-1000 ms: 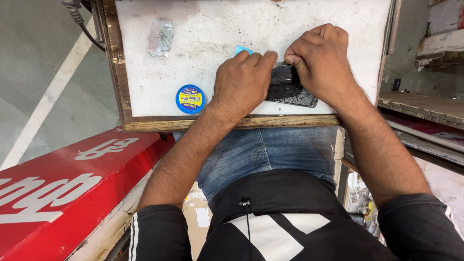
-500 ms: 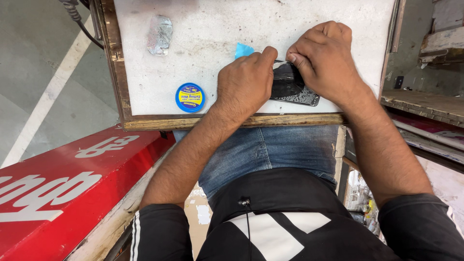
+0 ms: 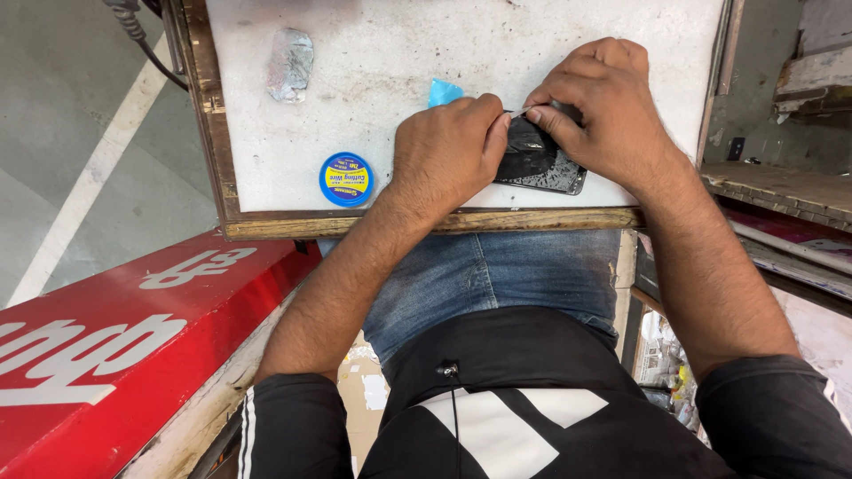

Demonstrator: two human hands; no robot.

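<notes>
Hands meet over dark phone (image 3: 537, 164) at near edge of white surface (image 3: 373, 98): left hand (image 3: 448, 146) pinches thin wire (image 3: 519, 113), right hand (image 3: 603, 106) clamps phone steady; blue tin (image 3: 346, 179) beside.

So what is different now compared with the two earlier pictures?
The left hand has shifted a little left off the dark phone, so more of the blue piece shows. A thin tool now shows between both hands. The right hand stays on the phone; the round tin and foil scrap have not moved.
</notes>
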